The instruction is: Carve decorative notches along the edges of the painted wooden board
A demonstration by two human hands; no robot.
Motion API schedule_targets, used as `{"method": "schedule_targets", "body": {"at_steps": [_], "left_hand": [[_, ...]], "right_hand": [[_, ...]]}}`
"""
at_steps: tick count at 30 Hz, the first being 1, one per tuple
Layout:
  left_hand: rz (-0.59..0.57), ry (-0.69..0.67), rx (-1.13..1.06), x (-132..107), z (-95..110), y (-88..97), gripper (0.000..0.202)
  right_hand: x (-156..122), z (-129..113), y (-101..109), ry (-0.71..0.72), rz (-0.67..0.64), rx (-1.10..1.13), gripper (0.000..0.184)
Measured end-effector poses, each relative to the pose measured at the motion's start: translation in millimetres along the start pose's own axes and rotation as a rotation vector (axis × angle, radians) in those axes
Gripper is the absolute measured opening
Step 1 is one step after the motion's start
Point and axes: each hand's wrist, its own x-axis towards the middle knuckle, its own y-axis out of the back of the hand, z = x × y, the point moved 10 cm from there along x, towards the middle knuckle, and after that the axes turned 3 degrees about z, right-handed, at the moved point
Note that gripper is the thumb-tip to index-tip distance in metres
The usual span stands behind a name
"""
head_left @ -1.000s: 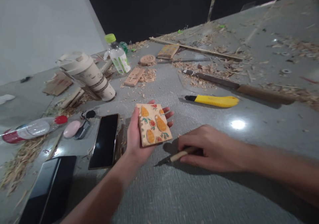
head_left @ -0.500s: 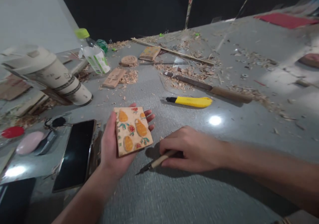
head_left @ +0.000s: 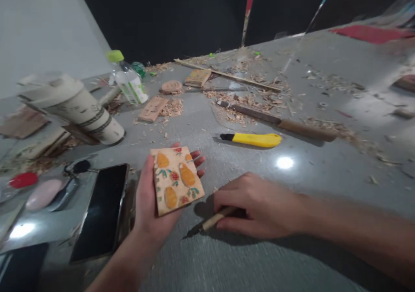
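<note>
Since the frame of a second ago, the view has been swung rightward: the black glossy phone [head_left: 102, 212] is shown farther left and lower, and a flat red sheet-like item [head_left: 371, 33] has been brought into the upper right. Near the centre of the frame, a square pale wooden block with orange, red and green painted motifs [head_left: 177, 177] is held by the left hand [head_left: 154, 216], palm up, thumb along one edge and fingers behind; its painted face is presumably kept upward and tilted for viewing. Right of centre, a slim pale-handled tool with a dark blade [head_left: 214, 220] is gripped by the closed right hand [head_left: 251, 205] close to the grey table [head_left: 194, 268], its tip pointed away from the palm, probably for safety. A yellow plastic cutter with a black tip [head_left: 256, 139] and a long brown-handled tool [head_left: 301, 129] are laid beyond, likely within easy reach.
</note>
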Motion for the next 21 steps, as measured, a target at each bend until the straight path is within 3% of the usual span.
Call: {"method": "schedule_targets", "body": {"at_steps": [4, 10, 21], "left_hand": [[-0.016, -0.028, -0.043, 0.6, 0.6, 0.8, 0.062], [-0.051, -0.038, -0.068, 0.0, 0.7, -0.4, 0.064], [-0.213, 0.011, -0.109, 1.6, -3.1, -4.5, 0.062]], "right_hand": [[-0.1, -6.6, 4.0, 0.049, 0.03, -0.153, 0.017], [0.7, 2.5, 15.7, -0.008, 0.142, -0.329, 0.009], [0.6, 17.1, 22.0, -0.059, 0.239, -0.279, 0.006]]}}
